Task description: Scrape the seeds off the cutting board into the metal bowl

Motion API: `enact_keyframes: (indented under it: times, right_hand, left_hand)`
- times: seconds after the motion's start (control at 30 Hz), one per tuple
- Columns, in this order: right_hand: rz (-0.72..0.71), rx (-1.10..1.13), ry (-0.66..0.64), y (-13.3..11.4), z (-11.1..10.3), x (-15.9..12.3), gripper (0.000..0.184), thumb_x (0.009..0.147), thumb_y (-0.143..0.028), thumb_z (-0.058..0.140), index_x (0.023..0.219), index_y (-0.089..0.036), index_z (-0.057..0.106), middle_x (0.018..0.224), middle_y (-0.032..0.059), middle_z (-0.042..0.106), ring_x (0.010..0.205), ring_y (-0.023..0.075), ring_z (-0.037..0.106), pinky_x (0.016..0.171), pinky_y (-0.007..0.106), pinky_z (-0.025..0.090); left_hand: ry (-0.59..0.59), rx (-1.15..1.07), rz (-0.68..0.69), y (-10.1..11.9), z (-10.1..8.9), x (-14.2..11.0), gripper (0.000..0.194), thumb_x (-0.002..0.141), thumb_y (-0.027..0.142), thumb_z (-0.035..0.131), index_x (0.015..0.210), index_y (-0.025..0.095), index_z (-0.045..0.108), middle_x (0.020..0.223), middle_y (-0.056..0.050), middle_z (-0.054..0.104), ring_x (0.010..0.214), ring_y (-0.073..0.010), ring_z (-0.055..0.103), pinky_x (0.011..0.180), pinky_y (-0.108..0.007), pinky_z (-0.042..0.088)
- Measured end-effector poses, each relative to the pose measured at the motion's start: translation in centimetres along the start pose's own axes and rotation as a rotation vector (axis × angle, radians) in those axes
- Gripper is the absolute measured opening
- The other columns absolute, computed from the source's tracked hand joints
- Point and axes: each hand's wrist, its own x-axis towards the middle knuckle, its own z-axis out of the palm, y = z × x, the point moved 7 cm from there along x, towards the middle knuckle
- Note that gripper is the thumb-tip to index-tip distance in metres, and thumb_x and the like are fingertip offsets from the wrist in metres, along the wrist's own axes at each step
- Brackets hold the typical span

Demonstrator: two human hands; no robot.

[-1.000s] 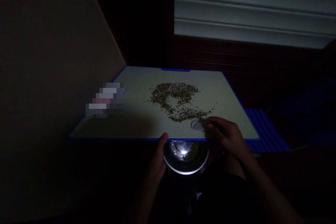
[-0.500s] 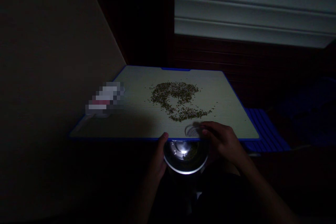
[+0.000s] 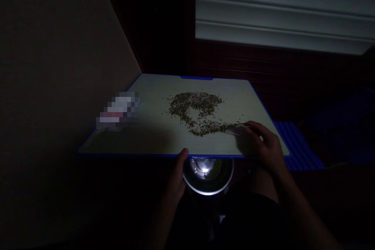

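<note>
A scatter of small greenish-brown beans or seeds [image 3: 181, 105] lies on a pale table top [image 3: 152, 136] with a blue edge. My right hand [image 3: 265, 142] pinches a thin, clear piece [image 3: 236, 129] that looks like a small plastic lid. Its far edge is at the right end of the lower strip of beans. Just below the table's near edge, a shiny metal bowl [image 3: 208, 193] holds some of the same beans on its right side. My left hand [image 3: 178, 175] grips the bowl's left side, thumb up against the table edge; its other fingers are mostly hidden.
A blurred-out white item [image 3: 118, 111] lies at the table's left side, by a wall [image 3: 58, 66]. Beyond the table hangs a pale slatted panel [image 3: 281, 11]. A blue striped object [image 3: 299, 144] is low on the right. The room is very dark.
My right hand, with the clear piece, has moved right and away from me, from the near edge above the bowl to the strip of beans. My left hand and the bowl stay put.
</note>
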Motion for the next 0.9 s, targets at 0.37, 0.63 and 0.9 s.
enact_keyframes:
  times: [0.37, 0.63, 0.9]
  right_hand:
    - [0.019, -0.165, 0.068, 3.0, -1.7, 2.2, 0.039, 0.095, -0.046, 0.059, 0.119, -0.021, 0.076, 0.118, 0.0119, 0.079, 0.102, 0.0303, 0.073, 0.093, 0.047, 0.055]
    - [-0.018, -0.183, 0.123, 3.9, -1.7, 3.7, 0.038, 0.095, -0.041, 0.056, 0.121, -0.021, 0.076, 0.117, 0.0132, 0.077, 0.099, 0.0292, 0.072, 0.087, 0.044, 0.055]
    - [0.013, -0.259, 0.201, 5.3, -3.4, 5.8, 0.036, 0.094, -0.038, 0.057, 0.117, -0.02, 0.078, 0.117, 0.0158, 0.077, 0.101, 0.0312, 0.072, 0.091, 0.047, 0.055]
  left_hand:
    - [-0.011, -0.001, 0.011, -0.1, -0.2, 0.1, 0.055, 0.088, 0.034, 0.08, 0.139, 0.017, 0.067, 0.124, -0.013, 0.079, 0.128, -0.0317, 0.069, 0.115, -0.043, 0.05]
    - [-0.012, 0.011, 0.024, 0.0, -0.3, 0.2, 0.049, 0.091, 0.034, 0.077, 0.136, 0.017, 0.067, 0.126, -0.012, 0.079, 0.133, -0.0295, 0.066, 0.117, -0.042, 0.048]
    - [-0.004, -0.007, 0.031, 0.1, -0.4, 0.3, 0.05, 0.088, 0.03, 0.08, 0.135, 0.016, 0.068, 0.124, -0.013, 0.079, 0.127, -0.0308, 0.07, 0.113, -0.041, 0.052]
